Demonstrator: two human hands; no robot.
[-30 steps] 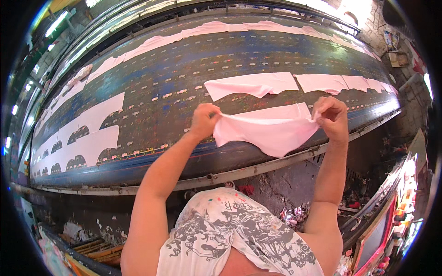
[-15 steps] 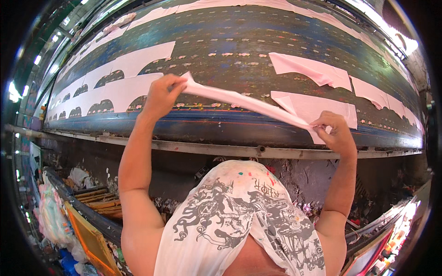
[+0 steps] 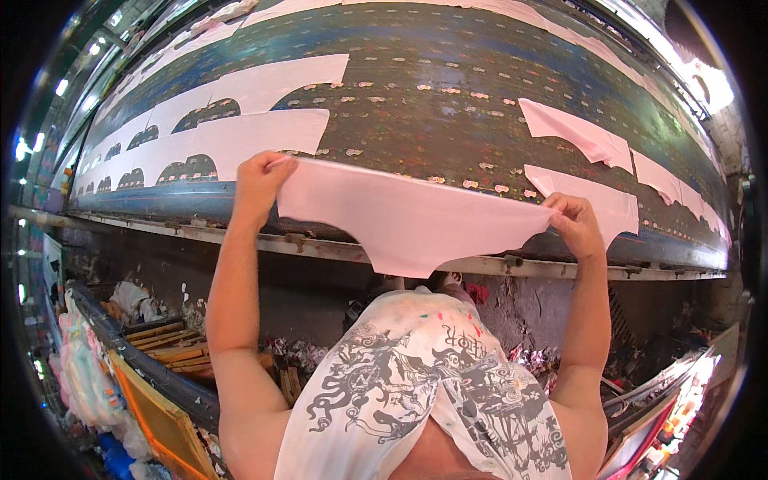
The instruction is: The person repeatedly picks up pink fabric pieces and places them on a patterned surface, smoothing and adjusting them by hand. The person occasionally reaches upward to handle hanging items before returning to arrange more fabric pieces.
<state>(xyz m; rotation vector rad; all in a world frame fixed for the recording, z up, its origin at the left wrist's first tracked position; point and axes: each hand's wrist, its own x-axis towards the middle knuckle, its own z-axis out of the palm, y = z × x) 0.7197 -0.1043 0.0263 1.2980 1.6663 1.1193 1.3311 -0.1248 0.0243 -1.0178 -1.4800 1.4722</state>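
Note:
A pale pink cut fabric piece (image 3: pixel 408 216) is stretched between my two hands, its long top edge taut and its curved lower part hanging over the table's near edge. My left hand (image 3: pixel 262 186) pinches its left upper corner. At the opposite corner, my right hand (image 3: pixel 576 226) is closed on the cloth with thumb and fingers. Beyond them lies the long dark printing table (image 3: pixel 424 120), marked with small repeated spots. Flat pink pieces (image 3: pixel 256 132) overlap in rows on the left. Another pink piece (image 3: pixel 616 200) lies just behind my right hand, and a rumpled one (image 3: pixel 576 132) farther back.
A metal rail (image 3: pixel 320 246) runs along the table's near edge. Behind me at the left are wooden sticks (image 3: pixel 164 344), an orange-framed screen (image 3: pixel 156 400) and bundled plastic (image 3: pixel 84 368). A red-edged frame (image 3: pixel 640 440) stands at the lower right. Scraps litter the floor.
The fabric piece, earlier seen as a narrow strip slanting down to the right, now hangs spread open. My left hand has come lower and nearer. The view has shifted slightly.

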